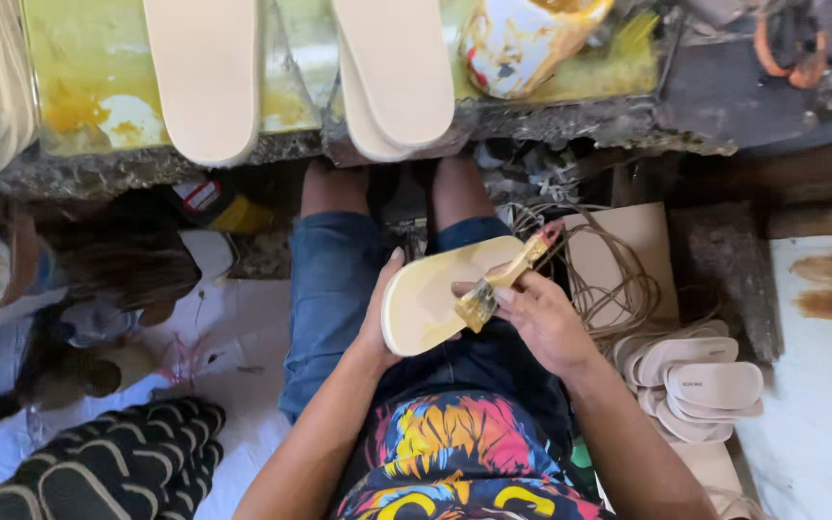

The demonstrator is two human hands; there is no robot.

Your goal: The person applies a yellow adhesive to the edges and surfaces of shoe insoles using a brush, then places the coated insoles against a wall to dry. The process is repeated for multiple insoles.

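My left hand [382,318] holds a cream shoe sole [435,294] over my lap, fingers wrapped round its left edge. My right hand [541,313] grips a glue-coated brush [503,279], whose bristle end rests on the sole's yellowish, glue-wet face. The brush handle points up and to the right.
Cream soles [204,72] [397,72] lie on the glue-stained bench [98,91] ahead, beside a glue tin [522,39]. A stack of pale insoles [700,390] and coiled cord [613,284] lie at my right. Black striped soles [117,467] pile at lower left.
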